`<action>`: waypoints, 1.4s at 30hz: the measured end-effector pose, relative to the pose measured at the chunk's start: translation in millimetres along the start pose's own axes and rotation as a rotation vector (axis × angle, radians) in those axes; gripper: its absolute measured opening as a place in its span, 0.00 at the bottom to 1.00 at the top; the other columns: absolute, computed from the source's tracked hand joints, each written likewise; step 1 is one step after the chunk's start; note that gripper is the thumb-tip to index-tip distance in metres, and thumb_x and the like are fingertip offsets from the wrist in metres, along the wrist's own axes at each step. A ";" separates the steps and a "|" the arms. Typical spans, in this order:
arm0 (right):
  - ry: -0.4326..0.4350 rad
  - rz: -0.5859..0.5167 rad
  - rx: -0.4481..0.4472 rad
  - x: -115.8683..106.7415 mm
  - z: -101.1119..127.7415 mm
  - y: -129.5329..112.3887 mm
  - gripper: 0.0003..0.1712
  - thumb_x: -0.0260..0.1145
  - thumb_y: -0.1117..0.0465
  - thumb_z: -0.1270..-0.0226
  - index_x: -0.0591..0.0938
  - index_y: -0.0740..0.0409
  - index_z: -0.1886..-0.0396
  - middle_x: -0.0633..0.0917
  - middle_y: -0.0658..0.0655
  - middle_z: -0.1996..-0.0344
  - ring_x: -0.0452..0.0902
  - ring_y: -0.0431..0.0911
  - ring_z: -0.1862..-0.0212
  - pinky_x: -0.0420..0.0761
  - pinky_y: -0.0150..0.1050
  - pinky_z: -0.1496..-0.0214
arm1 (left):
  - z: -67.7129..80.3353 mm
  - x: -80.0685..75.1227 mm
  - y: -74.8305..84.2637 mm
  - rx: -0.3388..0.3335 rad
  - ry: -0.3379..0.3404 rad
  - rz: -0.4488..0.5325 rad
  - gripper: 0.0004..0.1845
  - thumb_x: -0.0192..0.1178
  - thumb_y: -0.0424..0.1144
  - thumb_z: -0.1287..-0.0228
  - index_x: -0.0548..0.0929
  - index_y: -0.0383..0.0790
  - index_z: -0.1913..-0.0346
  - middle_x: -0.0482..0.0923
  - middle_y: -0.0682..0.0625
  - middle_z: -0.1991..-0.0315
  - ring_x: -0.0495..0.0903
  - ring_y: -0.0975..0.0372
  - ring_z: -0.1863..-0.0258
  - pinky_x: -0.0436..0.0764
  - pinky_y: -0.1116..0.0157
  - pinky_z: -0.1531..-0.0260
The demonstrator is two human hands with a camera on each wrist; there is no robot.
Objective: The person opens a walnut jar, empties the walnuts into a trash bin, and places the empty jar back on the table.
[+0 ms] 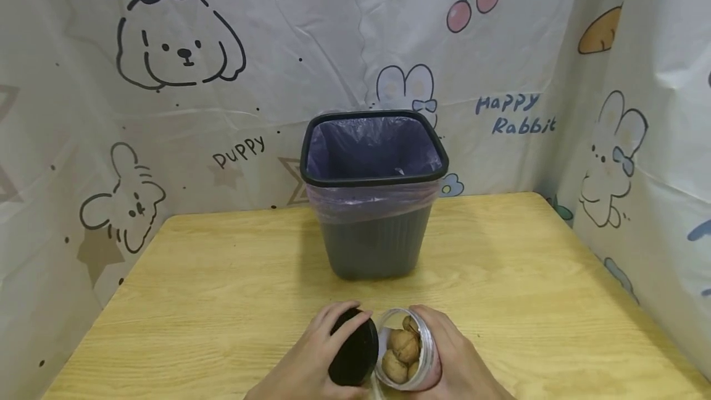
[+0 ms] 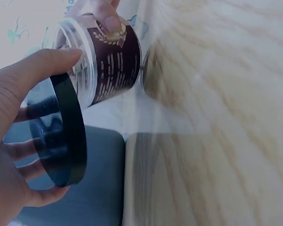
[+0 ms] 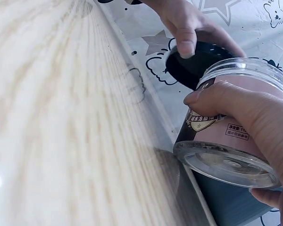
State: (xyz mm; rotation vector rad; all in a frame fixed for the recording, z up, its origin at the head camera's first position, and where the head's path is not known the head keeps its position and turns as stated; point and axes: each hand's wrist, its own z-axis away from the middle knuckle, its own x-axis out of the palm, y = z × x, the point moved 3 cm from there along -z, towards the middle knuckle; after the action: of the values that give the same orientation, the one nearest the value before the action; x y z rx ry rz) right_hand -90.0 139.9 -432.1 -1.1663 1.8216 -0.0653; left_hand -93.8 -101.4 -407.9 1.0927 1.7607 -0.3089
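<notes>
Two hands meet at the table's (image 1: 222,276) near edge: the right hand (image 1: 450,357) grasps the tilted walnut jar (image 1: 408,357), mouth toward the bin (image 1: 373,202) beyond, while the left hand (image 1: 311,357) grips the black lid (image 1: 353,354) just beside it.

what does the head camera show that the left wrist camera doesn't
Only the head view shows the walnuts inside the open jar and the mouth of the bin with its purple liner. Only the left wrist view shows the jar's dark printed label. Both show the left hand holding the black lid beside the jar, which the right hand grips.
</notes>
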 end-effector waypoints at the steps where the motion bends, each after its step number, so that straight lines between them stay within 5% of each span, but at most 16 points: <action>1: -0.004 -0.005 -0.001 0.0 -0.7 0.0 0.63 0.81 0.34 0.68 0.65 0.51 0.30 0.73 0.51 0.39 0.73 0.46 0.43 0.79 0.46 0.48 | 2.4 -0.6 -2.0 -0.015 -0.005 -0.011 0.56 0.72 0.66 0.58 0.58 0.51 0.26 0.62 0.46 0.33 0.65 0.51 0.38 0.77 0.47 0.52; 15: -0.044 -0.022 0.048 -0.2 -1.5 0.0 0.63 0.82 0.37 0.68 0.64 0.52 0.30 0.72 0.50 0.39 0.72 0.46 0.42 0.77 0.45 0.44 | 30.1 -8.8 -23.7 -0.119 -0.040 -0.048 0.53 0.73 0.64 0.58 0.63 0.51 0.27 0.65 0.40 0.37 0.66 0.49 0.41 0.80 0.49 0.59; 27: -0.056 -0.043 0.069 1.2 0.7 0.1 0.66 0.83 0.37 0.71 0.63 0.50 0.29 0.72 0.50 0.39 0.74 0.47 0.44 0.79 0.48 0.49 | 41.2 -12.6 -29.2 -0.071 -0.052 -0.070 0.51 0.70 0.64 0.53 0.62 0.46 0.27 0.66 0.40 0.40 0.68 0.50 0.45 0.81 0.54 0.63; 42: -0.058 -0.060 0.104 1.8 -0.2 0.0 0.65 0.84 0.38 0.73 0.65 0.51 0.31 0.71 0.46 0.39 0.74 0.45 0.43 0.80 0.46 0.49 | 49.5 -8.6 -37.1 -0.096 -0.171 -0.023 0.53 0.64 0.70 0.52 0.62 0.41 0.28 0.64 0.37 0.39 0.69 0.44 0.45 0.81 0.52 0.61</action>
State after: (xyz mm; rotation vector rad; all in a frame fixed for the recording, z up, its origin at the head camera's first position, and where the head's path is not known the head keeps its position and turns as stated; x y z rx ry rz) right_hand -90.3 138.5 -433.2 -1.1380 1.7119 -0.1573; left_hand -91.8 -158.3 -433.6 0.9495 1.6201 -0.3194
